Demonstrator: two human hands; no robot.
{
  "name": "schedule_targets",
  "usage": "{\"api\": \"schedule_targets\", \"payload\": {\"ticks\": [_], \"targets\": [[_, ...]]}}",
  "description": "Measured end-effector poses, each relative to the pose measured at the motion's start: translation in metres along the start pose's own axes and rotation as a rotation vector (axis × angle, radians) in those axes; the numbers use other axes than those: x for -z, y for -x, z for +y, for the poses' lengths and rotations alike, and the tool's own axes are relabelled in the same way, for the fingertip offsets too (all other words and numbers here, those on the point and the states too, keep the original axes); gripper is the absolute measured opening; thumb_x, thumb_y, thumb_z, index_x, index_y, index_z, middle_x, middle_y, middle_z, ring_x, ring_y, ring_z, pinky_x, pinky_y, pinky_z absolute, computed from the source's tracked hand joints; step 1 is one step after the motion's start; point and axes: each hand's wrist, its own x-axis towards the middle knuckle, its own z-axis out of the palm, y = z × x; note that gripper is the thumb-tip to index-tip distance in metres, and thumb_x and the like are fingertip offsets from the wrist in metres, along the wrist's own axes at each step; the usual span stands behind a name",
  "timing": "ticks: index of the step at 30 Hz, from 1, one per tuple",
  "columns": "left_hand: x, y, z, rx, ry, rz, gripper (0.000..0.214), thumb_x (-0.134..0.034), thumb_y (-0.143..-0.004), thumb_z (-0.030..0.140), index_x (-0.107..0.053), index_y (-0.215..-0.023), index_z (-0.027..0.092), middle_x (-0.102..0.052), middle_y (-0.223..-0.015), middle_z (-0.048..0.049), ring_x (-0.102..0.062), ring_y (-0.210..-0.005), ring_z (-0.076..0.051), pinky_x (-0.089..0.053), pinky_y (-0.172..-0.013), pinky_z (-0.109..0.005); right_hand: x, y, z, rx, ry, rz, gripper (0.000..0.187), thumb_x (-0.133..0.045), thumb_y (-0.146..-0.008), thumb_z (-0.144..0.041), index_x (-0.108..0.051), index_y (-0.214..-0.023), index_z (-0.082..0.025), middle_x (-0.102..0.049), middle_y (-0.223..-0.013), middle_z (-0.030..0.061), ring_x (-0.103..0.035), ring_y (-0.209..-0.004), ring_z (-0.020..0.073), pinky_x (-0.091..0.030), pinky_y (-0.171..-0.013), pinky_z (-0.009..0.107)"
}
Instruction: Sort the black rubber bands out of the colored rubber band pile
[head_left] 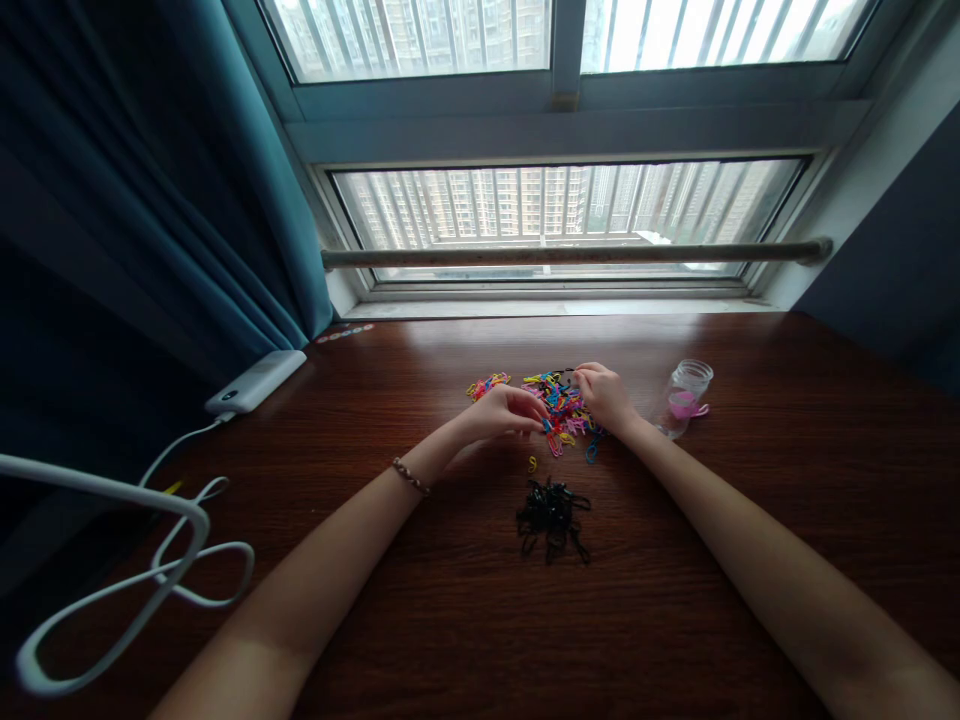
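A loose pile of small coloured elastic hair bands [564, 405] lies on the brown table between my two hands. My left hand [510, 412] reaches the pile's left side, thumb and fingers drawn together at the bands; what sits between the tips is too small to make out. At the pile's upper right, my right hand [602, 396] is closed in a pinch, with a thin black hair band [568, 372] showing at its fingertips. Nearer to me is a separate heap of black hair bands [553, 515]. A single yellow band [532, 464] lies between the heaps.
A clear jar [686, 395] with a pink tag stands beside my right wrist. Another small group of coloured bands [487, 385] lies behind my left hand. At the left are a white power bank [256, 383] and its looping cable [202, 525]. The window is behind the table [420, 350].
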Motion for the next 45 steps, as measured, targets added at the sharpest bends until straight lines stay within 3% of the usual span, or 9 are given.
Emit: {"api": "schedule_targets", "payload": {"ticks": [11,16,22,25,28,31,35,37,45], "targets": [[-0.016,0.005,0.008,0.047,-0.135,-0.44,0.03,-0.07,-0.065,0.023,-0.065,-0.093,0.015,-0.067,-0.076,-0.0034,-0.061,-0.068,-0.012,-0.048,-0.061,-0.021,0.011,-0.002,-0.005,-0.202,-0.26,0.199,0.033,-0.043,-0.082,-0.033,-0.069,-0.069,-0.018,-0.069,-0.081,0.0063,-0.062,-0.078,0.0189,-0.043,-0.076,0.029],[-0.015,0.005,0.009,0.025,-0.206,-0.288,0.025,-0.065,-0.071,0.03,-0.065,-0.089,0.012,-0.066,-0.072,-0.0048,-0.058,-0.058,-0.011,-0.042,-0.048,-0.018,0.01,-0.005,-0.008,-0.413,-0.788,0.11,0.031,-0.052,-0.075,-0.039,-0.067,-0.062,-0.016,-0.068,-0.069,0.0068,-0.062,-0.064,0.0176,-0.049,-0.068,0.031],[0.005,-0.003,-0.009,-0.28,-0.497,0.432,0.025,-0.05,-0.082,0.035,-0.064,-0.088,0.015,-0.065,-0.084,-0.0069,-0.059,-0.078,-0.016,-0.048,-0.072,-0.029,0.027,0.0,-0.032,-0.396,-1.187,-0.587,0.027,-0.064,-0.066,-0.036,-0.067,-0.059,-0.01,-0.066,-0.063,0.0068,-0.061,-0.059,0.0143,-0.049,-0.066,0.028],[0.013,-0.006,-0.023,-0.32,-0.786,0.429,0.027,-0.044,-0.086,0.034,-0.062,-0.1,0.021,-0.062,-0.105,-0.0063,-0.047,-0.109,-0.022,-0.034,-0.097,-0.042,0.039,0.006,-0.05,-0.271,-1.116,-1.13,0.033,-0.065,-0.066,-0.039,-0.069,-0.077,-0.008,-0.068,-0.078,0.0107,-0.063,-0.071,0.0171,-0.049,-0.071,0.028],[0.012,-0.007,-0.031,-0.21,-0.989,0.35,0.033,-0.039,-0.087,0.039,-0.052,-0.116,0.03,-0.052,-0.123,-0.0018,-0.028,-0.126,-0.026,-0.015,-0.101,-0.057,0.045,0.009,-0.061,-0.196,-1.026,-1.369,0.039,-0.064,-0.068,-0.041,-0.068,-0.089,-0.008,-0.068,-0.087,0.0127,-0.064,-0.077,0.0186,-0.049,-0.069,0.027],[0.008,-0.007,-0.031,-0.13,-1.075,0.285,0.037,-0.035,-0.087,0.044,-0.043,-0.123,0.037,-0.046,-0.13,0.0011,-0.02,-0.129,-0.028,-0.004,-0.099,-0.063,0.039,0.006,-0.057,-0.22,-1.02,-1.1,0.04,-0.06,-0.07,-0.046,-0.068,-0.083,-0.009,-0.068,-0.077,0.0101,-0.063,-0.065,0.0157,-0.047,-0.057,0.023],[0.007,-0.009,-0.032,-0.107,-1.099,0.266,0.038,-0.033,-0.088,0.046,-0.041,-0.124,0.04,-0.045,-0.13,0.0021,-0.02,-0.128,-0.029,0.0,-0.097,-0.065,0.02,-0.003,-0.032,-0.319,-0.807,-0.26,0.042,-0.051,-0.075,-0.051,-0.066,-0.071,-0.012,-0.067,-0.068,0.0071,-0.058,-0.055,0.0138,-0.041,-0.051,0.023],[0.008,-0.01,-0.034,-0.104,-1.102,0.264,0.038,-0.032,-0.088,0.047,-0.041,-0.124,0.04,-0.045,-0.13,0.0022,-0.02,-0.128,-0.03,0.001,-0.097,-0.065,0.012,-0.004,-0.02,-0.304,-0.478,-0.038,0.038,-0.048,-0.078,-0.046,-0.067,-0.068,-0.014,-0.067,-0.066,0.0066,-0.058,-0.058,0.0157,-0.039,-0.054,0.025],[0.01,-0.012,-0.037,-0.103,-1.07,0.282,0.041,-0.029,-0.088,0.048,-0.043,-0.124,0.035,-0.044,-0.13,-0.0003,-0.022,-0.126,-0.03,-0.001,-0.098,-0.064,-0.003,0.001,-0.006,-0.081,0.08,-0.123,0.035,-0.038,-0.087,-0.03,-0.069,-0.076,-0.018,-0.066,-0.082,0.0078,-0.056,-0.081,0.0177,-0.033,-0.076,0.029]]}}
